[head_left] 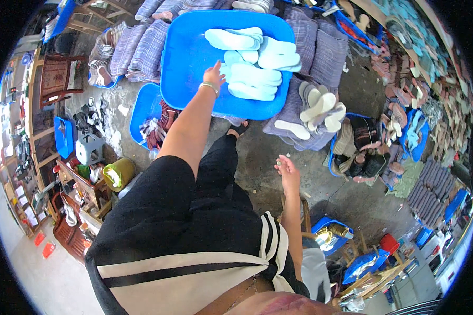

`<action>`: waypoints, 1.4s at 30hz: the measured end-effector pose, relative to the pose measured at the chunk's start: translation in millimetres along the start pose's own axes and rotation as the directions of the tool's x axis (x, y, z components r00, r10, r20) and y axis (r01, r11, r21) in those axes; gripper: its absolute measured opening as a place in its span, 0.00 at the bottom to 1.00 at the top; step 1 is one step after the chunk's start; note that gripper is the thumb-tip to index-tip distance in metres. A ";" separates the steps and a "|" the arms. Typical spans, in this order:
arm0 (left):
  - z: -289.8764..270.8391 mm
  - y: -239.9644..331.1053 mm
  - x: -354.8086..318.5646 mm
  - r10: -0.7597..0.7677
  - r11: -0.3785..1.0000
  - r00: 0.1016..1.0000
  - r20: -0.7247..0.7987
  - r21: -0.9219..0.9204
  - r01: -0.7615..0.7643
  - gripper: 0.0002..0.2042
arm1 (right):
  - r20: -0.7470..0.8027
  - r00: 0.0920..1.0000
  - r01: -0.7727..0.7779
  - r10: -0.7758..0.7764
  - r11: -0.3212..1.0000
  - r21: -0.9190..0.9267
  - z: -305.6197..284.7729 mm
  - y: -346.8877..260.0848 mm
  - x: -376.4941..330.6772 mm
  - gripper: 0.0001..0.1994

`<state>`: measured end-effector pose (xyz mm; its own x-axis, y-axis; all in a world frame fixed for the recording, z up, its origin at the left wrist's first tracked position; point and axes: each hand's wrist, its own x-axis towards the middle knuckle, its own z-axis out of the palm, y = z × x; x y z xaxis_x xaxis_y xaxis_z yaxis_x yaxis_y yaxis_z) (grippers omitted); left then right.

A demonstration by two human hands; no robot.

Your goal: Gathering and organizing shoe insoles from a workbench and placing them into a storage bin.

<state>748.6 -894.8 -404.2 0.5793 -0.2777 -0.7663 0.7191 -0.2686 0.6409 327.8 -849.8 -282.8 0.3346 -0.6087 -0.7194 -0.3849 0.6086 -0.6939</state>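
Blue tub: broad and shallow (186, 63), ahead of the wearer; seems to sit up on striped bundles, which may be why its contents come within an arm's reach without deep stooping.
Pale blue foot-shaped pieces: several stacks (255, 73), all in the tub's right half. Like laid on like, slightly fanned; presumably kept so to hold each batch together. Left half of the tub shows bare plastic.
Left hand: over the tub (213, 77), at the left edge of the stacks; fingers spread fairly wide, nothing visibly gripped. Contact with the pieces: cannot tell from this angle.
Right hand: low on the wearer's right (288, 170), above the floor, well apart from the tub. Fingers loosely curled, no load made out; arm seems simply at rest while the other reaches.
Striped bundles: purple-grey, in packed rows (327, 52) behind and beside the tub; pressed close, probably so the rows prop each other.
White foot-shaped pieces: loose heap (319, 107) on the bundles right of the tub, one lying apart.
Smaller blue tub: left of the big one (142, 105), dark red and striped pieces inside.
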 end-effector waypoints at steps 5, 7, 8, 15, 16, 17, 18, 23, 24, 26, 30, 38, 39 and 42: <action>68.1 15.9 76.5 -0.138 0.980 0.989 0.058 -0.136 0.145 0.38 | 0.068 0.997 -0.026 0.019 0.994 0.109 33.0 -20.8 43.1 0.15; 71.6 24.8 105.7 -0.150 0.981 0.989 -0.012 -0.126 0.147 0.39 | 0.119 0.992 -0.047 0.047 0.999 0.000 43.5 -26.7 49.0 0.16; 78.2 25.0 116.5 -0.165 0.981 0.985 -0.042 -0.114 0.159 0.40 | 0.104 0.991 -0.089 0.090 0.996 -0.014 41.3 -33.2 50.0 0.16; 127.3 23.9 155.6 -0.291 0.956 0.947 -0.138 -0.011 0.292 0.43 | -0.058 0.997 0.042 -0.048 0.995 -0.096 14.1 -70.9 122.1 0.18; 133.1 22.5 158.5 -0.326 0.945 0.938 -0.115 -0.003 0.328 0.43 | -0.093 0.993 0.056 -0.068 0.990 -0.128 8.4 -79.9 136.1 0.19; 137.3 16.3 162.5 -0.361 0.932 0.928 -0.092 0.005 0.363 0.43 | -0.127 0.988 0.067 -0.088 0.985 -0.161 4.0 -88.0 151.7 0.21; 124.9 16.6 182.0 -0.352 0.936 0.931 -0.098 -0.034 0.351 0.41 | -0.128 0.984 0.095 -0.125 0.971 -0.220 16.0 -110.1 168.8 0.22; 146.5 2.6 211.9 -0.412 0.911 0.886 -0.214 -0.101 0.400 0.42 | -0.150 0.934 0.240 -0.324 0.881 -0.408 23.1 -154.0 255.4 0.31; 143.0 2.9 221.0 -0.413 0.911 0.872 -0.263 -0.102 0.400 0.43 | -0.142 0.929 0.261 -0.343 0.875 -0.408 30.5 -161.2 268.2 0.32; 167.5 -17.6 211.0 -0.439 0.899 0.862 -0.253 -0.120 0.422 0.44 | -0.189 0.922 0.231 -0.337 0.874 -0.427 22.6 -161.5 290.1 0.33; 160.9 -12.9 243.7 -0.253 0.956 0.832 -0.495 0.004 0.293 0.58 | -0.113 0.852 0.393 -0.511 0.768 -0.506 40.6 -175.3 329.4 0.37; 134.6 -3.6 217.4 -0.262 0.960 0.932 -0.249 -0.171 0.224 0.36 | -0.096 0.931 0.143 -0.353 0.593 -0.792 72.7 -187.8 347.9 0.28; 118.1 -4.3 202.9 -0.208 0.963 0.973 -0.095 -0.194 0.187 0.34 | -0.058 0.961 0.116 -0.269 0.588 -0.800 74.9 -187.6 346.0 0.25; 53.8 9.5 164.9 -0.121 0.949 0.982 0.142 -0.275 0.157 0.29 | -0.112 0.938 0.115 -0.328 0.600 -0.792 70.1 -194.2 333.7 0.21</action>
<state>830.3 -992.7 -522.1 0.4276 -0.3711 -0.8243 0.8783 -0.0451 0.4759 574.5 -1135.4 -390.3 0.3435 -0.8278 -0.4435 -0.8734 -0.1081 -0.4748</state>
